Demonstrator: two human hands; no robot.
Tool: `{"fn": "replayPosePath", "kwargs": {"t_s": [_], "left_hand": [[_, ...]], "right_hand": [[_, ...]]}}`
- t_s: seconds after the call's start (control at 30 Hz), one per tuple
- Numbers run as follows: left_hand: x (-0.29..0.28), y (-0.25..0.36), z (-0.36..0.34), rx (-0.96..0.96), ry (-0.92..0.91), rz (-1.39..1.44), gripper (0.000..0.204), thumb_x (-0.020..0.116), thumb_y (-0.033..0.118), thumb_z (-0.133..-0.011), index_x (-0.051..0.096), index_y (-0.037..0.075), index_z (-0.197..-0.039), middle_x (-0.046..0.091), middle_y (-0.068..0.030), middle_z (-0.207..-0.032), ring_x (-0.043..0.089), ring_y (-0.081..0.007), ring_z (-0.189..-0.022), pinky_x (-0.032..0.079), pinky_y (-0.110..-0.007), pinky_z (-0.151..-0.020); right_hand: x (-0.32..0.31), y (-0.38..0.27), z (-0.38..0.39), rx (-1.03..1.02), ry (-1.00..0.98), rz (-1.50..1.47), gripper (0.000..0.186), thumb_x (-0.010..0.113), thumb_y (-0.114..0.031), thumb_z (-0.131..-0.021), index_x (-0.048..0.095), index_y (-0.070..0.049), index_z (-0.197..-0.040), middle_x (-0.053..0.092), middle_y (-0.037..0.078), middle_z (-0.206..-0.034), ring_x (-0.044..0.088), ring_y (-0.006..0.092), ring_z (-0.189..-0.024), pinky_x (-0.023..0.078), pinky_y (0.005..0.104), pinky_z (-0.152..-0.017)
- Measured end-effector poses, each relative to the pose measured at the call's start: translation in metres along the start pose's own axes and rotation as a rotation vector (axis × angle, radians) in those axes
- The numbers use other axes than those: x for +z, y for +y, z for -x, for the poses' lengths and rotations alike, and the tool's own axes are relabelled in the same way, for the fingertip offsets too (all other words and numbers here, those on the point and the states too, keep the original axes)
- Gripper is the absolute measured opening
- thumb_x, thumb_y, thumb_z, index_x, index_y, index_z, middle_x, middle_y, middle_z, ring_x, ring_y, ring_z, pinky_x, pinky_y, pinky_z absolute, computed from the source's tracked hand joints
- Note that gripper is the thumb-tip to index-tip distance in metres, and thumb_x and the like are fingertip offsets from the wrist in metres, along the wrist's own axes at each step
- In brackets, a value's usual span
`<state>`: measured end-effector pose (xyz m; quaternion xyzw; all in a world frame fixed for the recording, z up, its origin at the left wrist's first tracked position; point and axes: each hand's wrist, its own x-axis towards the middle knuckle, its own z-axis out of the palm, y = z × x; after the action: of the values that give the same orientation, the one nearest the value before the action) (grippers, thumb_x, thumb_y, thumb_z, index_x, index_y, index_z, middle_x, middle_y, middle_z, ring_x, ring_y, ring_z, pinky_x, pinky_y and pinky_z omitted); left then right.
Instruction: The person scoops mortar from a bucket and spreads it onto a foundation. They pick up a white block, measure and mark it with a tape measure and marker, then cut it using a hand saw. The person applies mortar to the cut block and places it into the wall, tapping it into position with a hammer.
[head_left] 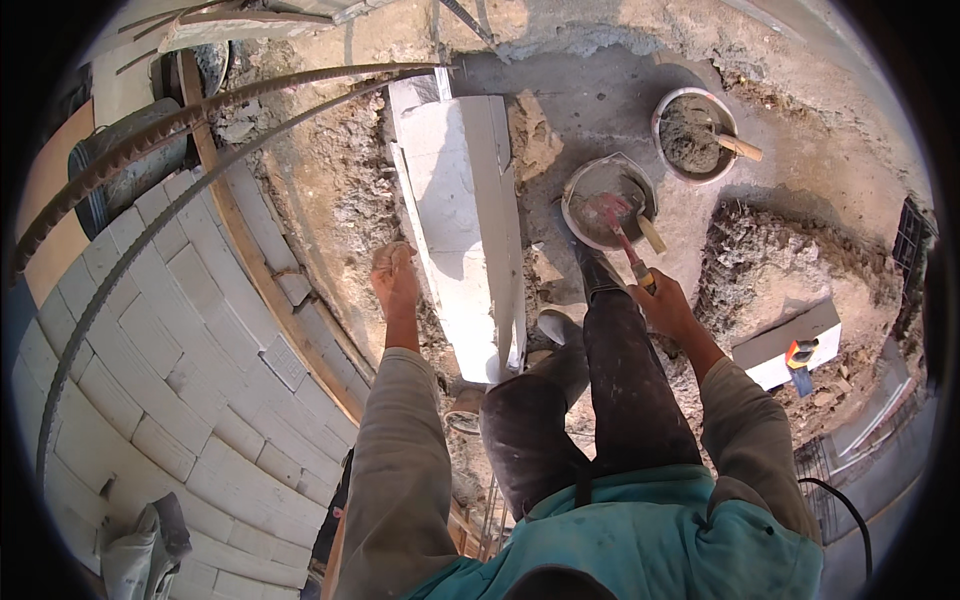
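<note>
My right hand (664,303) is closed round the yellow-and-black handle of a red trowel-like tool (626,240). Its red head dips into a bucket of grey mortar (579,222), where a second, wooden-looking handle (651,234) leans on the rim. The exact shape of the red head is hard to make out. My left hand (396,282) hangs with curled fingers just left of a low white block wall (447,200), apart from it, and nothing shows in its grip.
Behind stands another mortar bucket (662,150) with a wooden-handled tool (740,147). Bent steel bars (190,115) arch across the left, over a paler block wall (190,350) and a wooden plank (265,270). A loose block (775,355) with a yellow-red tool (800,352) lies right, by rubble.
</note>
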<state>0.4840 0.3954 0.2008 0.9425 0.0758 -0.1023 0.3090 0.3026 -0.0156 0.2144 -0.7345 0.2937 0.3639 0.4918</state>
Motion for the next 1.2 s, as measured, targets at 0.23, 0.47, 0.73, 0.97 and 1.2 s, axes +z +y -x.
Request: {"fn": "replayPosePath", "kwargs": {"t_s": [0.23,0.47,0.73,0.97,1.2], "left_hand": [[-0.098,0.053,0.017,0.084,-0.240,-0.230,0.014,0.060,0.009,-0.090,0.074,0.006,-0.090,0.061,-0.0083,-0.090,0.061,-0.0211,-0.084,0.048,-0.034,-0.078],[-0.137,0.105,-0.007,0.246,-0.326,-0.348,0.014,0.061,0.009,-0.092,0.075,0.007,-0.094,0.062,-0.0082,-0.088,0.060,-0.0201,-0.082,0.048,-0.033,-0.077],[-0.102,0.207,-0.053,0.557,-0.448,-0.269,0.012,0.068,-0.001,-0.086,0.075,0.003,-0.095,0.070,-0.0081,-0.089,0.065,-0.0175,-0.083,0.051,-0.030,-0.075],[0.022,0.268,-0.099,0.614,-0.690,-0.302,0.014,0.073,0.001,-0.082,0.077,0.006,-0.094,0.074,-0.0105,-0.094,0.069,-0.0201,-0.090,0.055,-0.032,-0.081],[0.170,0.235,-0.209,0.706,-1.118,-0.610,0.014,0.074,0.006,-0.080,0.077,0.010,-0.093,0.074,-0.0110,-0.088,0.069,-0.0234,-0.081,0.054,-0.034,-0.076]], "right_hand": [[-0.031,0.012,0.004,0.166,-0.034,-0.322,0.038,0.062,-0.038,-0.096,0.056,-0.001,-0.089,0.056,0.006,-0.062,0.054,0.0144,-0.043,0.045,0.0319,-0.043],[-0.035,0.009,0.019,0.112,-0.019,-0.316,0.041,0.060,-0.040,-0.096,0.056,0.002,-0.093,0.060,0.010,-0.064,0.060,0.0187,-0.048,0.048,0.0346,-0.048],[-0.016,0.020,0.027,-0.020,0.152,-0.453,0.040,0.059,-0.037,-0.098,0.055,0.003,-0.099,0.063,0.014,-0.066,0.063,0.0232,-0.052,0.050,0.0387,-0.053],[0.031,0.009,0.018,-0.123,0.241,-0.546,0.036,0.062,-0.031,-0.096,0.053,0.002,-0.109,0.065,0.021,-0.075,0.067,0.0390,-0.070,0.049,0.0450,-0.062],[0.060,0.011,-0.009,-0.203,0.299,-0.626,0.028,0.065,-0.015,-0.092,0.056,-0.002,-0.114,0.064,0.016,-0.074,0.064,0.0260,-0.066,0.049,0.0383,-0.061]]}}
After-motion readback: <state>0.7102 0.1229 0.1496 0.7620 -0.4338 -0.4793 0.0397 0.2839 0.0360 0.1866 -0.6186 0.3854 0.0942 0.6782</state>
